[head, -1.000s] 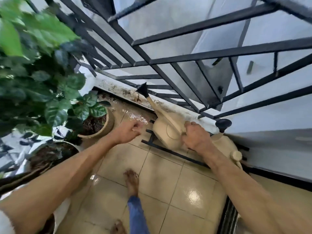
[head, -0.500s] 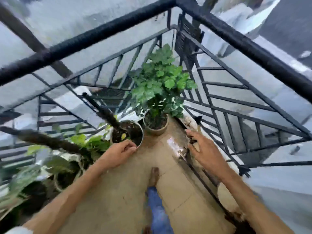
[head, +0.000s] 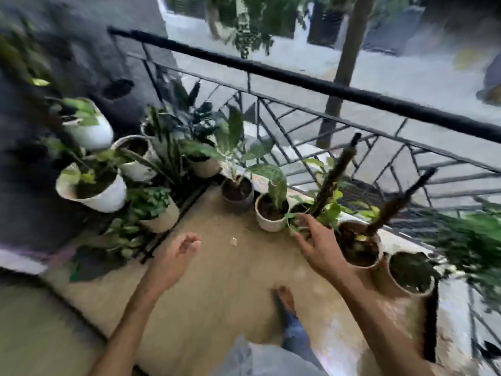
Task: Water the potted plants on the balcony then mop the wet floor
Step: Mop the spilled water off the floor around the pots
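- My left hand (head: 173,260) hangs loosely curled over the floor (head: 217,289), holding nothing.
- My right hand (head: 318,245) has its fingers spread, empty, near the leaves by a staked pot (head: 359,246); contact is blurred, so I cannot tell.
- The potted plants (head: 238,185) line the railing (head: 298,80) and crowd the left corner.
- No watering can is in view.
- I judge the soil-filled pots heavy and chippable, best gripped at the rim; leaves and stems are soft and snap easily.
- Open room is the bare middle strip; the railing closes the far side, and my foot (head: 284,295) stands in the strip.
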A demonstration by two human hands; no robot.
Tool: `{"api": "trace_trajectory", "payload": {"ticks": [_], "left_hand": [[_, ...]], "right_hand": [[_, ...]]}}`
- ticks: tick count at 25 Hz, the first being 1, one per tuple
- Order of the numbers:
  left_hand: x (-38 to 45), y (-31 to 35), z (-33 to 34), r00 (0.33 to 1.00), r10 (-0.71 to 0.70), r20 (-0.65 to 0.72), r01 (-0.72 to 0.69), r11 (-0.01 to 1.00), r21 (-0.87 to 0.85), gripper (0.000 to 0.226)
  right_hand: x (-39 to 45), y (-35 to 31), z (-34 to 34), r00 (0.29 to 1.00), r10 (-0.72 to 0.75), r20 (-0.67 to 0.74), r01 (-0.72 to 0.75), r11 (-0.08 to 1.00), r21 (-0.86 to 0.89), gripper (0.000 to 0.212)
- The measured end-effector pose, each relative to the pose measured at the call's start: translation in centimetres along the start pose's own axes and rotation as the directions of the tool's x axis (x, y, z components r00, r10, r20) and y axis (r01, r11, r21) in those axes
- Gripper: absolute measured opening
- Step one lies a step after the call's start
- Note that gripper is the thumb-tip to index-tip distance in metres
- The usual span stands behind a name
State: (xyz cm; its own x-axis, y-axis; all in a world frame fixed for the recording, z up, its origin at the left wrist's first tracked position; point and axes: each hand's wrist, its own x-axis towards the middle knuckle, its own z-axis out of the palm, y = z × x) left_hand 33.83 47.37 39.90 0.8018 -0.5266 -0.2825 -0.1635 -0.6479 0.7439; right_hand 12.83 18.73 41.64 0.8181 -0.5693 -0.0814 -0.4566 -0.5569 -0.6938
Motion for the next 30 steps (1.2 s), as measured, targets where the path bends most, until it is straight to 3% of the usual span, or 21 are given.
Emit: {"api": "trace_trajectory", "payload": {"ticks": [5, 8, 13, 18, 22, 26, 30], "left_hand": [[-9.2, -11.0, -8.6, 0.944, -0.235, -0.232, 0.193, 0.963, -0.189, 0.017], [-14.2, -15.5, -12.8, 0.865, -0.33, -0.379, 0.227, 0.929, -0.291, 0.019], [-16.6, -20.5, -18.4, 0.784, -0.391, -0.482, 0.219, 0.901, -0.375, 0.019], [-13.0, -26.0, -24.2, 0.721, -0.487, -0.494, 0.207, 0.831, -0.516, 0.017], [-6.7, -29.9, -30.1, 0.66, -0.55, -0.512, 0.081, 0.729, -0.68, 0.019], [-0.2, -32.8, -36.1, 0.623, -0.571, -0.535, 0.021, 0.696, -0.718, 0.019], [5.0, -36.5, -43.4, 0.593, -0.63, -0.502, 0.068, 0.66, -0.748, 0.02]], "right_hand": [[4.7, -11.7, 12.9, 0.925, -0.238, 0.296, 0.245, 0.969, 0.013, 0.022], [5.0, -20.1, 19.9, 0.826, -0.323, 0.462, 0.35, 0.936, 0.028, 0.022], [4.1, -29.4, 28.6, 0.679, -0.424, 0.599, 0.471, 0.878, 0.088, 0.025], [7.4, -37.1, 35.8, 0.565, -0.408, 0.717, 0.489, 0.866, 0.108, 0.024], [13.8, -43.0, 41.7, 0.5, -0.419, 0.758, 0.518, 0.846, 0.126, 0.024], [20.0, -49.2, 47.5, 0.45, -0.422, 0.787, 0.472, 0.861, 0.191, 0.024], [26.0, -56.2, 52.7, 0.443, -0.455, 0.772, 0.44, 0.861, 0.255, 0.022]]}}
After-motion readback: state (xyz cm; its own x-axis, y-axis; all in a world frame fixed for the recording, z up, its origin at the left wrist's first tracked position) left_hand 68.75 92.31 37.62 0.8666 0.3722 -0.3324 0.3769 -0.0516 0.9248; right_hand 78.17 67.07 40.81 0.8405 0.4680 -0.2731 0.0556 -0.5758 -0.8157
